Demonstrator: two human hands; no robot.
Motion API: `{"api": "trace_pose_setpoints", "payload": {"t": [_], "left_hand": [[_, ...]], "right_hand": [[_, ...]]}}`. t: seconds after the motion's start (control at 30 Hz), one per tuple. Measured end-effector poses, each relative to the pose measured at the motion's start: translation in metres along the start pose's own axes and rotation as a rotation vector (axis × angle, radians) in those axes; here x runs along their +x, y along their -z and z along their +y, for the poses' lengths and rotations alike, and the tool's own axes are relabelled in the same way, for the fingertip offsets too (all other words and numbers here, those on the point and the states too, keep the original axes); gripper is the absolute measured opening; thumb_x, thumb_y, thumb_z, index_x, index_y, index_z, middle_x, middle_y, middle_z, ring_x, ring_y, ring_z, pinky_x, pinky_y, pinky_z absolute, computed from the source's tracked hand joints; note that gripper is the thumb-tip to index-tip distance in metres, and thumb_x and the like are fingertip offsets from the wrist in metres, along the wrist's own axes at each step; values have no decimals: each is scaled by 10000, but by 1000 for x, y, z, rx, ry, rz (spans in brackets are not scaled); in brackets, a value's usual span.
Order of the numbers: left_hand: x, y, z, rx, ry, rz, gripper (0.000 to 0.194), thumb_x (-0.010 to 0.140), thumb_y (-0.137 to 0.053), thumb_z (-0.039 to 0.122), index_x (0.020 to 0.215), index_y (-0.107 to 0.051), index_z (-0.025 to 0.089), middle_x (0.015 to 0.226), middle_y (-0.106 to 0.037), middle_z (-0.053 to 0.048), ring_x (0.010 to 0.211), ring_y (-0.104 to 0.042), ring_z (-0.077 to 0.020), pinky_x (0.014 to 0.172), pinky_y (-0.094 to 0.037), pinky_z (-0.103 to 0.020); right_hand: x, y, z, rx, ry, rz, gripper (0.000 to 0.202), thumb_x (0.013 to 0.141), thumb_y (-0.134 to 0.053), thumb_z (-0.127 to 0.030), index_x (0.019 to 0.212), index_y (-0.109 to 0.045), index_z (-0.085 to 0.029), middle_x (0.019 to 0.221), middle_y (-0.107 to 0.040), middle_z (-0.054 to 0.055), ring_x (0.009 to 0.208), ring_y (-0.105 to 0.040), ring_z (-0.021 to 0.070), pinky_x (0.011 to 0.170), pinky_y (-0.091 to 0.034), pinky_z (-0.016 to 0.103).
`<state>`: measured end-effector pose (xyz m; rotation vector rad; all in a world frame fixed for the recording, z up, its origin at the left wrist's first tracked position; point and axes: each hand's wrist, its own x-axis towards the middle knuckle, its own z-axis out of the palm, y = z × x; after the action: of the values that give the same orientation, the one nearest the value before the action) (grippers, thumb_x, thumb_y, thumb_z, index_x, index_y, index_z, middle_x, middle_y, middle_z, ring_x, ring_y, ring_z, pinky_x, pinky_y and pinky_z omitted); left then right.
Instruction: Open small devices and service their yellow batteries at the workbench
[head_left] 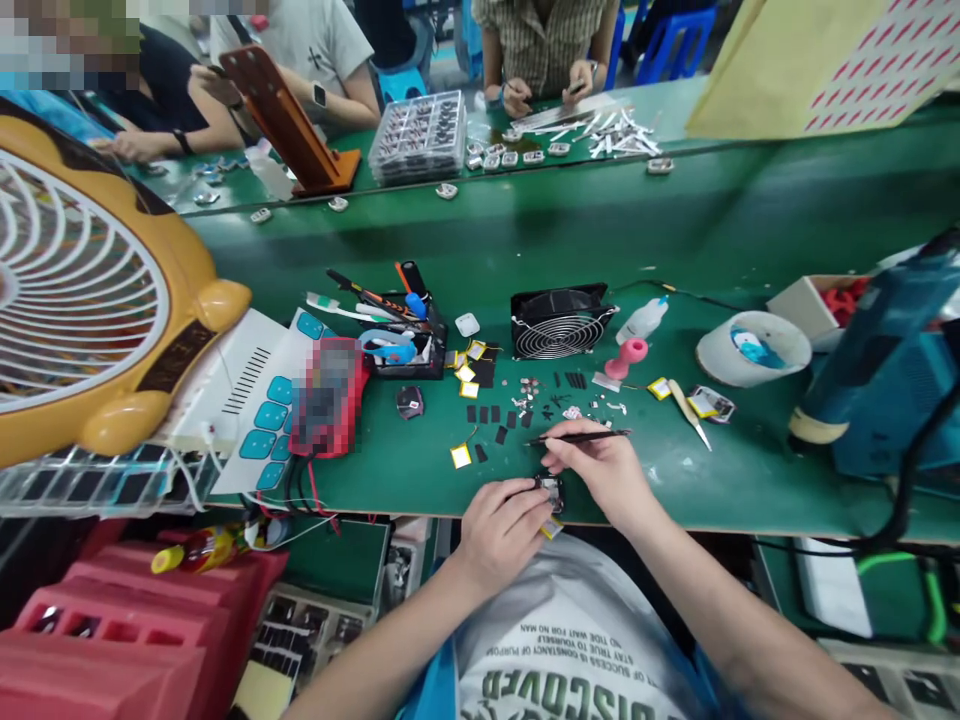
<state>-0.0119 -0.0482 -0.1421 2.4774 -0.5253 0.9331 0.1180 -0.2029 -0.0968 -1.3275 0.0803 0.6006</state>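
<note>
My left hand (504, 525) is closed on a small dark device casing (551, 492) at the front edge of the green bench. A yellow-edged battery (552, 527) shows just below the casing. Black tweezers (592, 437) are pinched in my right hand (596, 465), their tip pointing left above the bench, apart from the casing. Beyond the hands lie black rectangular pads (501, 435) and small loose parts (529, 388). Another battery (460, 456) with a wire rests to the left.
Behind the parts stands a black fan (562, 322), beside a pink holder (626, 357) and a bottle (643, 320). A tool box (405, 355) and red meter (328, 398) are left; a white tub (753, 348) and pale-handled blade (690, 414) are right. People sit across the bench.
</note>
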Motion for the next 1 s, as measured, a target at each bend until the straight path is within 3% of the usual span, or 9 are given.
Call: {"api": "trace_pose_setpoints", "payload": {"t": [0.1, 0.23, 0.37, 0.5, 0.73, 0.87, 1.0], "left_hand": [[0, -1, 0, -10, 12, 0, 232, 1266, -505, 255, 1219, -721, 182, 1150, -853, 10, 1137, -746, -174, 983, -596, -319], [0, -1, 0, -4, 23, 8, 212, 1250, -508, 227, 1195, -707, 178, 1128, -825, -22, 1106, -737, -174, 951, -599, -315], [1, 0, 0, 19, 40, 43, 162, 1205, -555, 176, 1151, -707, 192, 988, -735, -50, 989, -713, -182, 868, -601, -314], [2, 2, -2, 15, 29, 36, 135, 1181, -594, 148, 1171, -723, 186, 939, -695, -48, 933, -697, -185, 823, -593, -312], [5, 3, -3, -5, 17, -11, 124, 1194, -601, 158, 1177, -719, 191, 950, -699, -36, 961, -685, -173, 854, -573, -300], [7, 2, -4, 11, -6, 13, 100, 1206, -610, 183, 1145, -689, 198, 932, -684, -36, 940, -684, -176, 843, -580, -299], [9, 2, -6, 15, -14, 15, 65, 1189, -648, 173, 1181, -709, 193, 932, -687, -31, 919, -707, -168, 847, -597, -293]], "right_hand": [[12, -21, -4, -30, -19, 33, 901, 322, -1062, -861, 815, -767, -167, 652, -714, 90, 562, -693, 172, 544, -604, 263], [18, -34, -4, -56, -30, 40, 659, 445, -981, -679, 810, -770, -172, 641, -702, 85, 531, -644, 163, 500, -558, 267], [15, -36, -1, -16, -16, 56, 626, 463, -981, -682, 766, -790, -169, 655, -723, 105, 557, -692, 165, 554, -591, 249], [9, -15, -2, 140, 7, -78, 733, 459, -1131, -750, 767, -810, -167, 679, -751, 99, 590, -743, 155, 603, -617, 214], [1, 41, -7, 126, -196, -325, 680, 515, -1211, -580, 774, -787, -116, 670, -740, 107, 562, -729, 148, 543, -582, 181], [3, 44, -7, 84, -218, -348, 668, 478, -1218, -498, 787, -772, -109, 673, -742, 110, 556, -718, 152, 558, -594, 193], [7, 42, -6, 55, -210, -387, 681, 533, -1204, -516, 817, -732, -114, 681, -739, 94, 559, -703, 142, 564, -601, 204]]}}
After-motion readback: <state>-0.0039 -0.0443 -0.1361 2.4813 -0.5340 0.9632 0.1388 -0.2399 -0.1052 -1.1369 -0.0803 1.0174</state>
